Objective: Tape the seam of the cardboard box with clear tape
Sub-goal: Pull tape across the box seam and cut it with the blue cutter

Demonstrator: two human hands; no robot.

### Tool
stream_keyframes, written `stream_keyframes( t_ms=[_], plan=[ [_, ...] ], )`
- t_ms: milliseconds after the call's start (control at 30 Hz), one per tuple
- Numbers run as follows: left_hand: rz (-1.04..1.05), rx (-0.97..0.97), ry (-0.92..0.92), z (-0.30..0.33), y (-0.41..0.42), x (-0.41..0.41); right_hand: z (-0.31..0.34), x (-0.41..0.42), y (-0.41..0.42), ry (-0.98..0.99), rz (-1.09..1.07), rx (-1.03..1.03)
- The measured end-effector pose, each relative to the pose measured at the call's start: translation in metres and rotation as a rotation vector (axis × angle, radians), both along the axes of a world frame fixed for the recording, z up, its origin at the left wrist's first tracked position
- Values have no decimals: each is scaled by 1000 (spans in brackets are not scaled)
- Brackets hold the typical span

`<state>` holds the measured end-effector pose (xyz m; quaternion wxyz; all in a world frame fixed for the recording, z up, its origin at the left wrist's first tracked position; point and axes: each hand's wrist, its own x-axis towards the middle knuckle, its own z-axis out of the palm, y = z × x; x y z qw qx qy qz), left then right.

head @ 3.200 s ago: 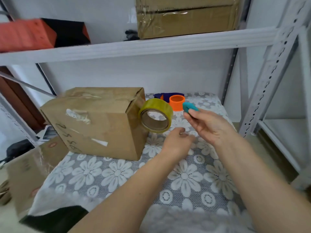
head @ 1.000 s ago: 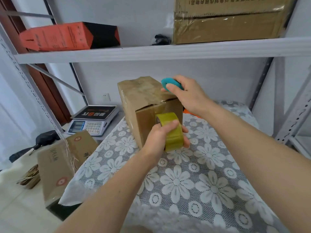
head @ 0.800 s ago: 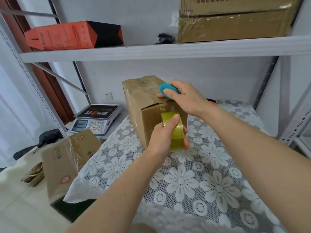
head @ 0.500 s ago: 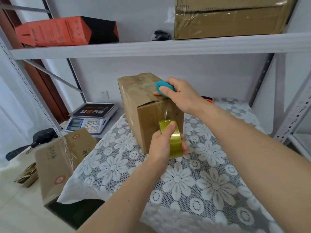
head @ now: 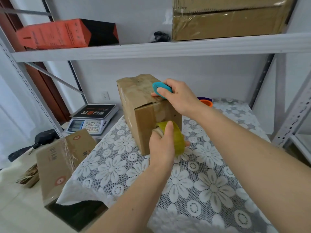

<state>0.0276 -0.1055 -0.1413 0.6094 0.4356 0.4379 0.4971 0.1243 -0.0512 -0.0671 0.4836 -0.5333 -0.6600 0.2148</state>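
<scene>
Our left hand [head: 160, 147] grips the tape roll [head: 175, 138], our right hand [head: 178, 96] (clutching a teal cutter [head: 160, 87]) pins the cardboard box [head: 143, 113]; uneven pull could wrinkle the strip.

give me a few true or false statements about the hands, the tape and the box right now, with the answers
1. The left hand grips the tape roll low against the near face of the cardboard box. True.
2. The right hand is empty. False: it holds a small teal tool and presses its thumb on the box's top edge.
3. The box stands on the floral lace tablecloth. True.
4. The weighing scale sits on the upper shelf. False: it sits lower, left of the box; the upper shelf carries an orange and black box and a large carton.
5. The tape roll lies flat on the tablecloth, untouched. False: it is on edge in the left hand's grip.
</scene>
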Motion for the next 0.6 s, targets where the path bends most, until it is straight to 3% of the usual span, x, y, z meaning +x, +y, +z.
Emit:
stream_keyframes(
  t_ms=[133, 300, 600],
  plan=[
    [219, 12, 106, -27, 11, 9, 0, -3, 2, 21, -15, -4],
    [-48, 2, 14, 1, -5, 3, 0, -3, 2, 28, -31, 5],
    [-375, 86, 71, 8, 3, -16, -2, -4, 8, 82, -34, 4]
  ],
)
